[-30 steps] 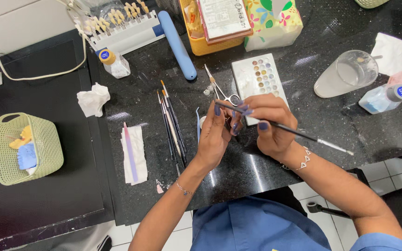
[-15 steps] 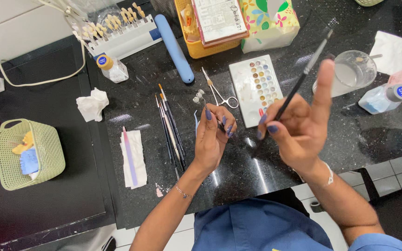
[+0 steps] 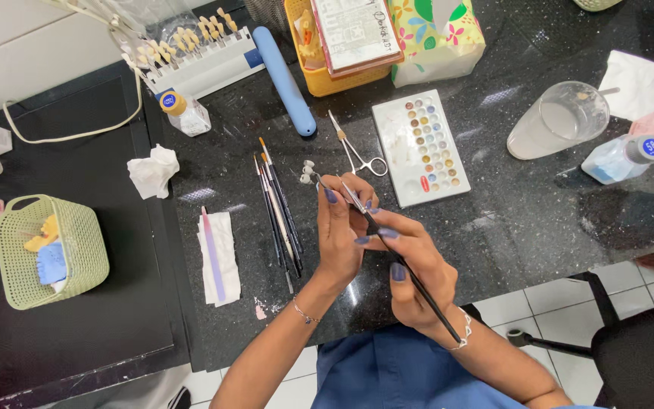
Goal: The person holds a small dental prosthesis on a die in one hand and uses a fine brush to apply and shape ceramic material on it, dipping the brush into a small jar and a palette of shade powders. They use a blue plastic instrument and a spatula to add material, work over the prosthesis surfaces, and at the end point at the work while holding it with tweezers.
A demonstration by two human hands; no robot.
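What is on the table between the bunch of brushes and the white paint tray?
In the head view, small silver scissors-like forceps lie between the brushes and the white paint tray.

A black speckled counter (image 3: 539, 227) carried brushes (image 3: 278, 208) centre, a white palette (image 3: 420, 148) right, a green basket (image 3: 51, 250) left.

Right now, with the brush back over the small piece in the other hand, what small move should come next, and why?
Probably ease the brush tip down onto the small white tooth piece. The right hand holds the thin dark brush angled toward the left hand, which pinches a slim holder carrying that piece. Whether the tip already touches cannot be told.
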